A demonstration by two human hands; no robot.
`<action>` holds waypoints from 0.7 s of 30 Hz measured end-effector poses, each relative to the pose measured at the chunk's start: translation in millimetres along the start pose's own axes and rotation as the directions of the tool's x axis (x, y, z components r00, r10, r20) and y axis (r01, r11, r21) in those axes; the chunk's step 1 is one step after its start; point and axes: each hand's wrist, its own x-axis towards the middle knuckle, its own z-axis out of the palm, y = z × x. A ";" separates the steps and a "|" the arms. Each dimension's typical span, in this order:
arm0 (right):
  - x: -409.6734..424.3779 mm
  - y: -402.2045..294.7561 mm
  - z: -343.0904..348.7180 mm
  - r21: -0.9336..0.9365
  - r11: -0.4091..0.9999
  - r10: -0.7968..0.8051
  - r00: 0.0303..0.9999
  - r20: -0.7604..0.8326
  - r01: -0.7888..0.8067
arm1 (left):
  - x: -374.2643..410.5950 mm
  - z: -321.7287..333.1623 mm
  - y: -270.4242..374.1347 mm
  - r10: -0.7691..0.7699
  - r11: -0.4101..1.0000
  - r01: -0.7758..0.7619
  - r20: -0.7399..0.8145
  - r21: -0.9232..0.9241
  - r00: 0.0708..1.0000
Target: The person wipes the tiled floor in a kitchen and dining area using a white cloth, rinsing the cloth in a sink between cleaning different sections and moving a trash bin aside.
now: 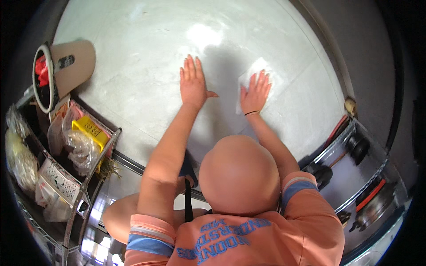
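Observation:
My right hand (255,94) lies flat, fingers a little spread, on a thin white wipe (278,81) on the pale tiled floor (143,79). A dark band circles that wrist. The wipe's edges show past my fingertips and beside the palm; its middle is hidden under the hand. To the left, my bare left hand (193,84) is stretched palm down over the floor, thumb out to the side, holding nothing. Whether it presses on the tiles or hovers just above, I cannot tell. My bent knee (239,173) rises between my forearms.
At the left, a beige waste bin (75,68) with a dark liner stands beside a metal wire rack (75,202). The rack holds a yellow plastic basket (91,129), a white basket (61,179) and plastic bags (21,159). Another rack (362,179) with dark cookware stands at the right.

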 end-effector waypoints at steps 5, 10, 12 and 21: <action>40.0 -126.2 8.1 0.122 0.969 -0.231 0.965 0.121 0.216 | -25.8 11.7 -51.6 -0.276 0.931 0.207 -0.212 -0.301 0.937; 134.6 -226.2 30.5 0.131 0.969 -0.200 0.976 -0.081 0.210 | -75.4 34.0 -131.9 -0.554 0.804 0.486 -0.137 -0.343 0.821; 181.5 -267.5 38.8 0.171 0.959 -0.197 0.967 -0.163 0.224 | -91.6 41.7 -154.4 -0.623 0.749 0.579 -0.046 -0.320 0.781; 294.0 -368.1 31.6 -0.028 0.529 -0.849 0.529 -0.002 0.848 | -99.3 58.1 -174.9 -0.615 0.759 0.584 -0.020 -0.288 0.788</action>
